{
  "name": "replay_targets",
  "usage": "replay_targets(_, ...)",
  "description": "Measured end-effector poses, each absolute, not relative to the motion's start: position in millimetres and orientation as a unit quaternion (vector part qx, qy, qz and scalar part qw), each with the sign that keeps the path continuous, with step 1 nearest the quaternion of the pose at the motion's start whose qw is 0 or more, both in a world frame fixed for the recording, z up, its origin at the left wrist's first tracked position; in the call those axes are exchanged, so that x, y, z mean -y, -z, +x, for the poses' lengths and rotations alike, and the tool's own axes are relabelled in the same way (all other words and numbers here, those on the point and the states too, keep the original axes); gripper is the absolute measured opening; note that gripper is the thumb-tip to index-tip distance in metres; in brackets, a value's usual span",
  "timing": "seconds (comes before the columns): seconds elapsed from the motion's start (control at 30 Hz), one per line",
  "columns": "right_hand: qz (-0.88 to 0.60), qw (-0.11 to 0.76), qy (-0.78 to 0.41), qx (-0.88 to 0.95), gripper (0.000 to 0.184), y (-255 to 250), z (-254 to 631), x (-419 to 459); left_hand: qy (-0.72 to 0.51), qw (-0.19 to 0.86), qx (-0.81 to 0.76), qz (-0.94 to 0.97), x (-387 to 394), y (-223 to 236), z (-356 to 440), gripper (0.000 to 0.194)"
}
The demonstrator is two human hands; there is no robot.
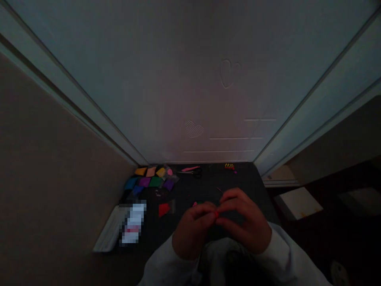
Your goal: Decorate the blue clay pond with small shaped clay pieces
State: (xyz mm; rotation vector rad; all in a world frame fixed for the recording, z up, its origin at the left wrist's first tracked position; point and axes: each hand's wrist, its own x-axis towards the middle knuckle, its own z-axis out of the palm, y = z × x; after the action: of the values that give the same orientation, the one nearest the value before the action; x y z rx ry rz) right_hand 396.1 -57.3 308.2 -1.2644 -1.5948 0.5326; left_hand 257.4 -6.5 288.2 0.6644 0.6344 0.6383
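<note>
In front of my body, my two hands meet over a dark table. A small red lump (216,215), soft-looking like modelling clay, sits between the fingertips. My left hand (193,229) pinches it with thumb and index finger. From the other side, my right hand (245,222) has its curled fingers and thumb around the same lump. Just behind my left fingers, a bit of something pink and green (195,203) peeks out, mostly hidden. To the left lies a red packet (163,209) with a clear plastic end. A thin stick-like tool (219,190) rests beyond my right fingers.
Several coloured packets (155,181) cluster at the table's back left. Scissors (190,172) and a pink tool (190,169) lie near the white panel (166,99) behind. A small box with yellow dots (229,166) is at the back right. A blurred-out bright item (133,222) lies left.
</note>
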Motion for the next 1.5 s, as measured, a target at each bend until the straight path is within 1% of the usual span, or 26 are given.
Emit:
replay_targets(0.1,-0.517,0.492,-0.214,0.667,0.019,-306.5,394.9,56.7,-0.305,0.842,-0.306,0.323,7.3,-288.2,256.0,0.008)
replay_targets(0.27,-0.511,0.489,-0.214,0.674,0.019,-305.8,391.7,54.9,-0.316,0.828,-0.318,0.337,7.1,-288.0,249.9,0.009)
replay_targets(0.53,-0.511,0.495,-0.189,0.677,0.017,-310.9,391.0,61.0,-0.345,0.753,-0.323,0.457,7.7,-290.6,242.8,0.008)
replay_targets(0.7,-0.517,0.493,-0.152,0.683,0.018,-311.9,389.4,63.2,-0.35,0.728,-0.312,0.5,11.5,-292.9,239.7,0.005)
replay_targets(0.8,-0.511,0.495,-0.151,0.686,0.019,-310.5,386.7,62.6,-0.361,0.713,-0.324,0.506,13.4,-293.8,237.7,0.005)
replay_targets(0.97,-0.504,0.499,-0.155,0.687,0.018,-310.6,384.5,61.4,-0.368,0.706,-0.353,0.492,15.8,-295.2,235.6,0.003)
replay_targets(1.27,-0.512,0.505,-0.153,0.678,0.018,-311.8,388.5,67.3,-0.355,0.705,-0.325,0.521,16.9,-295.3,237.8,0.007)
replay_targets(1.5,-0.496,0.535,-0.116,0.674,0.019,-311.7,390.3,62.5,-0.343,0.714,-0.311,0.525,7.0,-292.6,243.4,0.011)
